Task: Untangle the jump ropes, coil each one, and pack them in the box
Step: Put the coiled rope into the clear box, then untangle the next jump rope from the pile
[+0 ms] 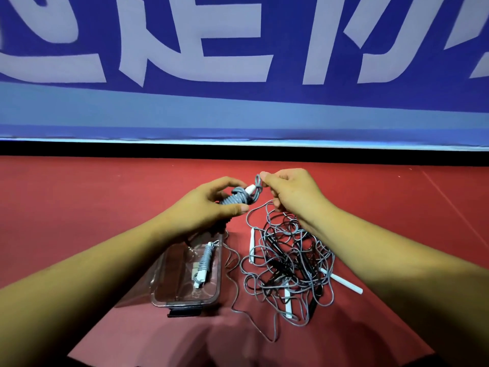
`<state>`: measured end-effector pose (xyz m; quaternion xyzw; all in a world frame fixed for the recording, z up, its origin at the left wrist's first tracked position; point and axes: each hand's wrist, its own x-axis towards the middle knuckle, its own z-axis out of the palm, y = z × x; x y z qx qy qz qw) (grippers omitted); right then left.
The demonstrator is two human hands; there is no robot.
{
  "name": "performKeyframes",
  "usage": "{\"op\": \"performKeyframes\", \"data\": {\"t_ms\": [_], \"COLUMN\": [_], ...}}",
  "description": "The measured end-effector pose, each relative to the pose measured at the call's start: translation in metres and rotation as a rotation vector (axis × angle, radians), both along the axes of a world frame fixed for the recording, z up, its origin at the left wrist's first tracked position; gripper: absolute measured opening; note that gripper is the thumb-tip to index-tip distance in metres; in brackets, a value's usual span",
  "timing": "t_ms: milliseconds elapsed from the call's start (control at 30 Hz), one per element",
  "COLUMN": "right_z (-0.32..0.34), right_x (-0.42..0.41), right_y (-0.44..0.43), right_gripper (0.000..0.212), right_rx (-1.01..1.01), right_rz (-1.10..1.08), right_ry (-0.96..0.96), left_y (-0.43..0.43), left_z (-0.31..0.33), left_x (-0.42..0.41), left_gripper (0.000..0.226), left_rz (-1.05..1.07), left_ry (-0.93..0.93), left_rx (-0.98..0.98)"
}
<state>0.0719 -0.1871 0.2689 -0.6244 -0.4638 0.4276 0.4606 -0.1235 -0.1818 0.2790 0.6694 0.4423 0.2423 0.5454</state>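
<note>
My left hand grips a coiled grey jump rope with a white handle end poking out, held above the red floor. My right hand pinches a small loop of that rope's grey cord just right of the coil. Below my right forearm lies a tangle of grey and black ropes with several white handles sticking out. A clear plastic box stands open under my left forearm. One coiled grey rope with white handles lies inside it.
A loose grey cord trails from the tangle along the box's right side toward me. A blue banner with large white characters stands along the far edge of the red floor, above a black strip.
</note>
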Motion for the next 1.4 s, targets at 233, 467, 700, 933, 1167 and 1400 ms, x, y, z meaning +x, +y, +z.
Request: {"op": "performKeyframes", "data": {"t_ms": [233, 467, 700, 933, 1167, 1400], "right_z": [-0.051, -0.151, -0.257, -0.326, -0.343, -0.276], "right_x": [-0.01, -0.018, -0.013, 0.007, 0.021, 0.035], "right_y": [0.025, 0.048, 0.061, 0.065, 0.056, 0.066], "right_gripper": [0.02, 0.029, 0.02, 0.04, 0.043, 0.038], "right_rx": [-0.314, -0.471, -0.594, -0.681, -0.53, -0.438], "right_rz": [0.088, 0.107, 0.172, 0.353, 0.273, 0.266], "right_ry": [-0.071, -0.37, -0.631, -0.739, -0.771, -0.585], "left_y": [0.04, 0.064, 0.092, 0.106, 0.104, 0.112], "left_z": [-0.066, -0.158, -0.259, -0.314, -0.342, -0.283], "left_x": [-0.028, -0.052, -0.084, -0.093, -0.091, -0.074], "left_gripper": [0.048, 0.015, 0.051, 0.052, 0.043, 0.012], "left_rz": [0.283, 0.399, 0.56, 0.581, 0.523, 0.324], "left_ry": [-0.008, 0.247, 0.314, 0.4, 0.458, 0.775], "left_rx": [-0.366, -0.354, -0.381, -0.344, -0.315, -0.096]}}
